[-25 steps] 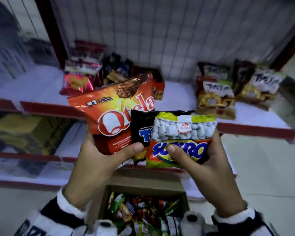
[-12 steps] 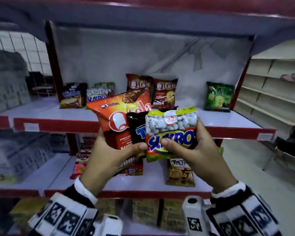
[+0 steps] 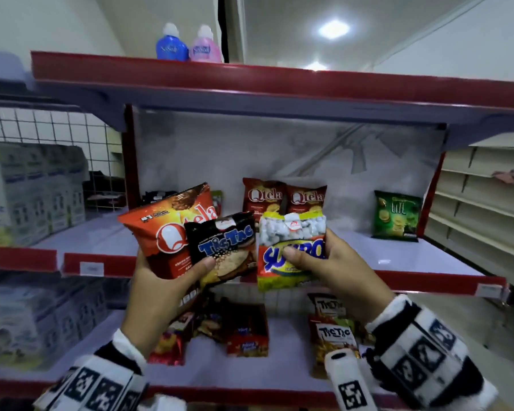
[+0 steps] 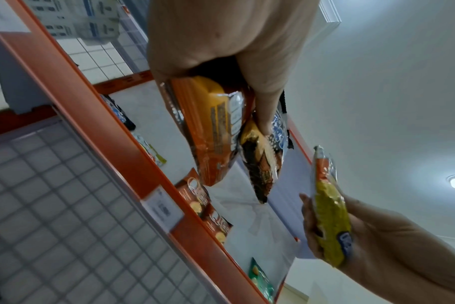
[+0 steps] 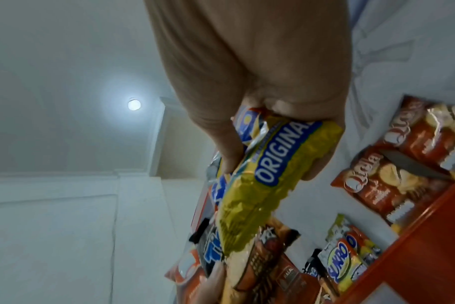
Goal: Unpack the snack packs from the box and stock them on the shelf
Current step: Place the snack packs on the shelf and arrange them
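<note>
My left hand grips two packs together at chest height in front of the shelf: an orange Qtela bag and a black Tic Tac pack, with the thumb pressed on the black one. My right hand pinches a yellow and red Sukro pack just to the right, apart from the other two. The red-edged shelf lies right behind them. The box is out of view.
On that shelf stand two red Qtela bags, a green pack at the right and dark packs at the left. The shelf below holds Tic Tac packs and red packs. Two bottles top the unit. Boxes fill the left bay.
Both hands rose with the packs from above the open box to the upper shelf. The right hand drew the Sukro pack away from the two in the left hand.
</note>
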The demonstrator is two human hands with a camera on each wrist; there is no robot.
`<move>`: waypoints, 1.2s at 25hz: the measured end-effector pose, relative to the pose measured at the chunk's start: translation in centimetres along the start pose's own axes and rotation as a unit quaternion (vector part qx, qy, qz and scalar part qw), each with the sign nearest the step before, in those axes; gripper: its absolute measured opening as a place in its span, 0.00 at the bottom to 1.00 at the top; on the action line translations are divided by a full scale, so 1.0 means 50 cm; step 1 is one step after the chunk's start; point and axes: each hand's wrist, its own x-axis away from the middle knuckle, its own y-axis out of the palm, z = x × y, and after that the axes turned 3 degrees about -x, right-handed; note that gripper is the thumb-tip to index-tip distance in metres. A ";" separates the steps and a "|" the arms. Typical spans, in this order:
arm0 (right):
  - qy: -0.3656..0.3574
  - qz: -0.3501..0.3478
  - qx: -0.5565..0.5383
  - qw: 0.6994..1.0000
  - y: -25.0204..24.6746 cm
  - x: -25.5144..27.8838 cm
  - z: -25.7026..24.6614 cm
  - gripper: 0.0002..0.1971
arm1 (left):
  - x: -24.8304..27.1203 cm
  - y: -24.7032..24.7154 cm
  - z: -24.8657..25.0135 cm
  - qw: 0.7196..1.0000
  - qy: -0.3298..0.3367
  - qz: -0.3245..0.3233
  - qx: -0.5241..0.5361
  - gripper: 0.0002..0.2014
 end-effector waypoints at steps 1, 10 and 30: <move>0.021 0.033 -0.022 0.999 0.014 -0.040 -0.001 0.16 | -0.034 -0.028 -0.004 1.000 0.007 0.008 -0.006 0.35; 0.059 0.079 0.228 0.969 0.216 -0.452 0.019 0.18 | -0.406 -0.289 -0.038 0.999 0.025 0.024 -0.031 0.35; 0.277 -0.060 0.541 0.792 0.336 -0.607 0.138 0.15 | -0.545 -0.329 -0.166 0.995 -0.008 -0.103 -0.011 0.30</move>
